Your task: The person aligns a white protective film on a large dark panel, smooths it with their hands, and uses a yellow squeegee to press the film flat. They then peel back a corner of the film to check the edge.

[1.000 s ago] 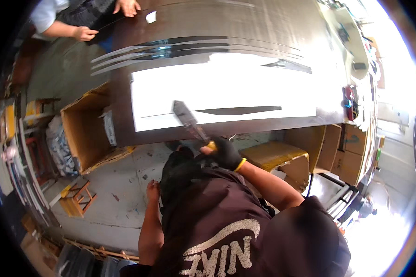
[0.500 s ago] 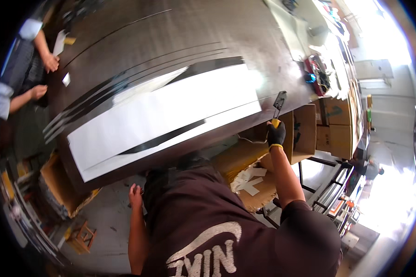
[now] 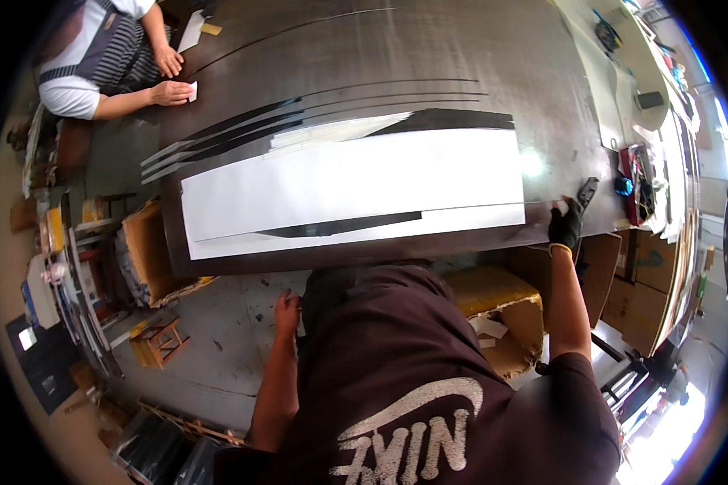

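My left hand hangs beside my body below the table edge, fingers loosely bent and apart, with nothing seen in it. My right hand, in a dark glove with a yellow cuff, is closed at the table's near right edge. A black-headed hand tool is right against its fingers; what they grip is hidden. One thin line runs from there across a long white sheet. On the sheet's near side rests a black strip; dark sheet material shows along its far side.
Across the dark table, a person in a striped apron handles a small white piece. Long thin strips lie beyond the sheet. Cardboard boxes stand below; a red tray sits right, a wooden stool lower left.
The view has swung left, so the table sits further right. My right hand is now up at the table edge, and the yellow part by its fingers no longer shows. The other person holds a white piece.
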